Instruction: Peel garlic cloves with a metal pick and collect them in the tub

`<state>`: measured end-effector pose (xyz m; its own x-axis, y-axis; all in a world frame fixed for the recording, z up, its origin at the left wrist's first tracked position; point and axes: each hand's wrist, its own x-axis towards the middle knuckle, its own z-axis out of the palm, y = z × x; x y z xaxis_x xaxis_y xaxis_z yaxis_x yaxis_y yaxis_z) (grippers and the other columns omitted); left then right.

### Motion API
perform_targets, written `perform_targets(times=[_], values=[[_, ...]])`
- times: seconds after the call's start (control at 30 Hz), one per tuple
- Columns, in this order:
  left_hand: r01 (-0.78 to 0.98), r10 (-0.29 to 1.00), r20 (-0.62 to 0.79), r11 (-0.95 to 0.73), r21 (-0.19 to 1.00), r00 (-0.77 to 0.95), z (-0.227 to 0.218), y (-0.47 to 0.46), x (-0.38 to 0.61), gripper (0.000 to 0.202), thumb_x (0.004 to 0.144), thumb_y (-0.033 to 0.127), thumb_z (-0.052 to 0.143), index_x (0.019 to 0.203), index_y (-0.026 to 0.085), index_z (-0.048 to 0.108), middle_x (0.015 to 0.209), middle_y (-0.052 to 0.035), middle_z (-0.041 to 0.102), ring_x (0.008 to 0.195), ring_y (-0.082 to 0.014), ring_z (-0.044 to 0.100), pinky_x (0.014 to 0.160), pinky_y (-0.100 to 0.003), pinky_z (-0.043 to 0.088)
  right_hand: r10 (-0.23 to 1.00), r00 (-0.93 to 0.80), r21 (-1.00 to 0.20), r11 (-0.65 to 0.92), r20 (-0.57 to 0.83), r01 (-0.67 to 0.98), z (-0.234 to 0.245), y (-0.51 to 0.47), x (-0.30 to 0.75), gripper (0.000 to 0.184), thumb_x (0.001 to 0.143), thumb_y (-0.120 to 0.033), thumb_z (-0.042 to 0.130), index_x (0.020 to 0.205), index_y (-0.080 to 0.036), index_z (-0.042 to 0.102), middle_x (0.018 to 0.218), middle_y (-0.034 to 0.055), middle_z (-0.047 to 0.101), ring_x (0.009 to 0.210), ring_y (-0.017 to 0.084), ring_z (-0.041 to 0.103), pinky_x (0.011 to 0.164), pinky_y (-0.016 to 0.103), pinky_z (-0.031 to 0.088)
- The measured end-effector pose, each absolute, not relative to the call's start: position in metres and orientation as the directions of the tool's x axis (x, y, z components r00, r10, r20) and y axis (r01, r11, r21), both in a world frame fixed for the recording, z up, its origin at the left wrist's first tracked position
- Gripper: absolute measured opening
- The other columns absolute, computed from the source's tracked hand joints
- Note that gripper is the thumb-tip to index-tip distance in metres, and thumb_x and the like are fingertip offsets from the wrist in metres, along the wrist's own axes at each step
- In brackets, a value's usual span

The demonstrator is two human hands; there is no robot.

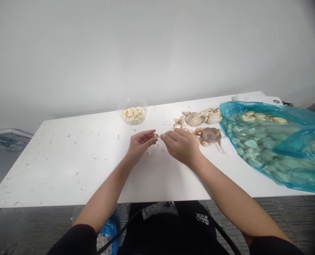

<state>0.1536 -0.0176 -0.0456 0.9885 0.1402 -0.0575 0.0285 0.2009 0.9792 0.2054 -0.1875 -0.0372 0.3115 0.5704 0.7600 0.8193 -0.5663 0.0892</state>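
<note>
Above the middle of the white table, my left hand (141, 143) pinches a small garlic clove (155, 135) between thumb and fingertips. Close on its right, my right hand (182, 144) is closed around a thin metal tool (159, 137); only its narrow tip shows, pointing at the clove, and its kind is hidden by my fingers. Loose unpeeled cloves (179, 122) lie just behind my right hand. Beside them rest whole garlic bulbs (195, 119) and a darker bulb (211, 135) with a stalk. A transparent round bowl (132, 112) of peeled cloves stands behind my left hand.
A large blue plastic bag (274, 145) filled with garlic covers the table's right end. Bits of skin are scattered over the white tabletop (59, 159). A wall rises behind. Below the front edge, a blue-lined bin (111, 230) with scraps stands on the floor.
</note>
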Motion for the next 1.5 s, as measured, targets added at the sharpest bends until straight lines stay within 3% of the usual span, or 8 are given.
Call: perform_targets(times=[0.27, 0.57, 0.9, 1.5], values=[[0.026, 0.128, -0.053, 0.207, 0.978, 0.99, -0.0482, -0.0167, 0.1547, 0.037, 0.066, 0.022, 0.075, 0.102, 0.017, 0.067, 0.091, -0.0076, 0.066, 0.085, -0.0147, 0.062, 0.077, -0.028, 0.051, 0.578, 0.308, 0.123, -0.588, 0.756, 0.8, -0.0351, -0.1874, 0.2044, 0.017, 0.085, -0.012, 0.048, 0.076, -0.016, 0.063, 0.064, -0.0005, 0.055, 0.063, 0.011, 0.039, 0.056, 0.028, 0.024], [0.037, 0.13, -0.064, 0.203, 0.978, 0.989, -0.048, -0.0166, 0.1537, 0.037, 0.066, 0.022, 0.075, 0.102, 0.016, 0.067, 0.089, -0.0076, 0.066, 0.084, -0.0148, 0.062, 0.078, -0.029, 0.051, 0.533, 0.346, 0.059, -0.602, 0.772, 0.796, -0.0344, -0.1889, 0.2063, 0.017, 0.082, -0.01, 0.048, 0.075, -0.015, 0.062, 0.063, 0.0001, 0.053, 0.061, 0.01, 0.036, 0.053, 0.027, 0.022], [0.038, 0.156, -0.074, 0.223, 0.974, 0.985, -0.0484, -0.0156, 0.1544, 0.038, 0.063, 0.02, 0.077, 0.099, 0.015, 0.067, 0.085, -0.0066, 0.066, 0.081, -0.0142, 0.062, 0.079, -0.03, 0.051, 0.549, 0.326, 0.059, -0.57, 0.769, 0.82, -0.0353, -0.186, 0.2032, 0.015, 0.082, -0.015, 0.052, 0.074, -0.016, 0.065, 0.065, -0.0006, 0.058, 0.063, 0.01, 0.043, 0.055, 0.026, 0.025], [0.039, 0.159, -0.054, 0.098, 0.994, 0.986, -0.0473, -0.0177, 0.1528, 0.038, 0.065, 0.021, 0.076, 0.1, 0.013, 0.067, 0.086, -0.007, 0.066, 0.081, -0.0139, 0.062, 0.076, -0.028, 0.054, 0.576, 0.327, 0.11, -0.595, 0.749, 0.796, -0.0373, -0.1875, 0.2046, 0.02, 0.084, -0.009, 0.046, 0.075, -0.015, 0.062, 0.065, -0.0008, 0.056, 0.063, 0.011, 0.04, 0.055, 0.026, 0.023]])
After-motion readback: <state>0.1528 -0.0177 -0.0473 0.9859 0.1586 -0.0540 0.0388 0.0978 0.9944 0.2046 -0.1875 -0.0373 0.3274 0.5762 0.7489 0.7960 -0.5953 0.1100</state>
